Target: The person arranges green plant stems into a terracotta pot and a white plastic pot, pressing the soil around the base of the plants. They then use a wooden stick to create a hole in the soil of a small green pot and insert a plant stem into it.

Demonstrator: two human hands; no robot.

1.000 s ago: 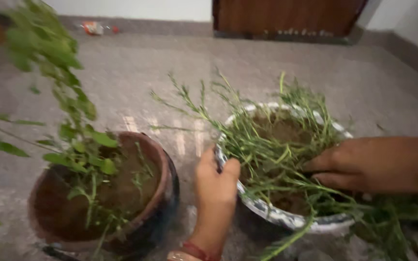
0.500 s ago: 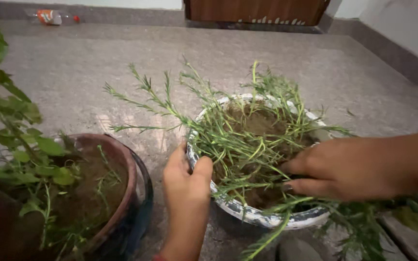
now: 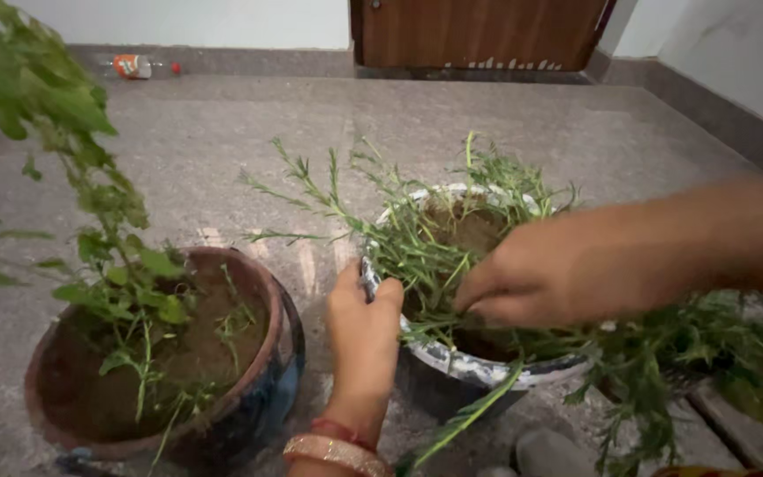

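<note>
White pot (image 3: 452, 364) sits on the grey floor (image 3: 222, 150), just right of the brown pot (image 3: 258, 353); it holds soil (image 3: 470, 231) and a tangle of thin green sprigs (image 3: 417, 252) that spill over its rim on every side. Left hand (image 3: 362, 322) grips the near-left rim, thumb over the edge and fingers curled round the outside, as it did half a second ago; bangles (image 3: 333, 446) now show at its wrist, where only a red trace sat at the frame's edge before. Right hand (image 3: 545, 278) has risen and shifted left since the earlier frame; then it lay low at the right rim among the stems, now it hovers over the middle of the pot, fingers drawn close together and pointing down-left into the sprigs; whether the fingertips pinch a stem I cannot tell, since leaves hide them. Brown pot shows more fully now, with a leafy plant (image 3: 90, 194) rising from its soil; the view has swung up a little, so the wooden door (image 3: 479, 34) and a bottle (image 3: 134, 65) by the far wall sit lower in frame.
</note>
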